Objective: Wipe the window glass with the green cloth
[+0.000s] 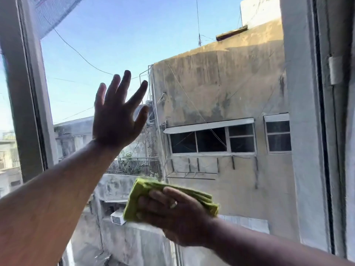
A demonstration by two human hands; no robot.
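The window glass (201,83) fills the middle of the view, with sky and a stained building behind it. My right hand (172,214) presses a folded green cloth (138,196) flat against the lower part of the pane; the cloth sticks out above and to the left of my fingers, and a ring shows on one finger. My left hand (117,116) is raised higher and to the left, palm toward the glass, fingers spread and holding nothing. Whether it touches the pane I cannot tell.
A grey window frame post (26,104) stands at the left and another frame upright (326,131) with a dark seal at the right. A piece of mesh netting (51,14) hangs at the top left corner.
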